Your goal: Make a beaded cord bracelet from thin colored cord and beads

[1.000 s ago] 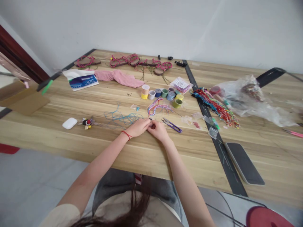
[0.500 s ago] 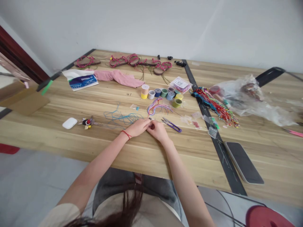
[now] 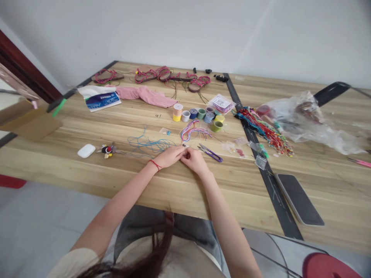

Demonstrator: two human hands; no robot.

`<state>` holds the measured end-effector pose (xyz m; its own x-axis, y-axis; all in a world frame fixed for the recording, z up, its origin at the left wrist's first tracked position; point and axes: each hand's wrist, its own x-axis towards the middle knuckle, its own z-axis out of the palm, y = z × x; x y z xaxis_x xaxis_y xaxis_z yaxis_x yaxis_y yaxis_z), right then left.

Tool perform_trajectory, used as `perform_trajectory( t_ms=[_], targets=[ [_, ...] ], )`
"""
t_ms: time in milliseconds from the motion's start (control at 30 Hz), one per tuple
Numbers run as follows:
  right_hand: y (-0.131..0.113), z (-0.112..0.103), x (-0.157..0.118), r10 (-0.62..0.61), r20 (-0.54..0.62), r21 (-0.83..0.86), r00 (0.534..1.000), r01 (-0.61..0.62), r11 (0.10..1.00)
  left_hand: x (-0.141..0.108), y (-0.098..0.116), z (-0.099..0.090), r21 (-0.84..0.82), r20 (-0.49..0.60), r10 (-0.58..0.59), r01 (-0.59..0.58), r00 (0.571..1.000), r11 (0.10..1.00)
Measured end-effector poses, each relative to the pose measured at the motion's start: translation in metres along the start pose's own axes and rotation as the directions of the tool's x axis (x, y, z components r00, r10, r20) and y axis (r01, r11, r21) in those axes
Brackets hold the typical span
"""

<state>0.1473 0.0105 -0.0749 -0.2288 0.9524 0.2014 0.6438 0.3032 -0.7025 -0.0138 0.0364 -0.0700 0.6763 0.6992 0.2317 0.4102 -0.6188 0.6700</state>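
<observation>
Two hands touch; left hand [image 3: 169, 156] by blue cord [image 3: 147, 145]; right hand [image 3: 194, 160] by snips [image 3: 210, 153].

- The left hand [image 3: 169, 156] and right hand [image 3: 194, 160] are hiding the small piece between them.
- The plastic bag [image 3: 307, 123] is blurring its contents.
- The picture's edge is cutting off the red stool [image 3: 327, 267].

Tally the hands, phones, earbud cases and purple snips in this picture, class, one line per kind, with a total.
Hands: 2 (left hand, right hand)
Phones: 1
Earbud cases: 1
Purple snips: 1
Total: 5
</observation>
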Motion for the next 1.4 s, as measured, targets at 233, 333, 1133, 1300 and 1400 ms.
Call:
perform_trajectory(
  t_ms=[233, 333, 1133, 1300, 1400],
  targets=[
    [0.000, -0.004, 0.000, 0.003, 0.010, 0.052, 1.000, -0.003, 0.999, 0.000, 0.002, -0.003, -0.085, -0.014, -0.057, 0.055, 0.998, 0.995],
    [0.000, -0.005, 0.000, 0.023, 0.020, 0.181, 1.000, -0.026, 0.983, 0.000, 0.001, -0.007, -0.245, -0.037, -0.126, 0.113, 0.991, 0.963],
    [-0.015, -0.008, 0.007, 0.173, 0.157, 0.744, 0.972, -0.231, 0.627, 0.008, 0.011, -0.012, -0.897, -0.115, -0.344, 0.051, 0.932, 0.440],
    [-0.018, -0.006, 0.007, 0.176, 0.087, 0.709, 0.981, -0.185, 0.680, 0.008, 0.010, -0.012, -0.891, -0.122, -0.342, 0.049, 0.932, 0.451],
    [-0.017, -0.003, 0.007, 0.178, 0.058, 0.701, 0.982, -0.166, 0.693, 0.009, 0.011, -0.013, -0.897, -0.125, -0.350, 0.045, 0.928, 0.440]
  ],
)
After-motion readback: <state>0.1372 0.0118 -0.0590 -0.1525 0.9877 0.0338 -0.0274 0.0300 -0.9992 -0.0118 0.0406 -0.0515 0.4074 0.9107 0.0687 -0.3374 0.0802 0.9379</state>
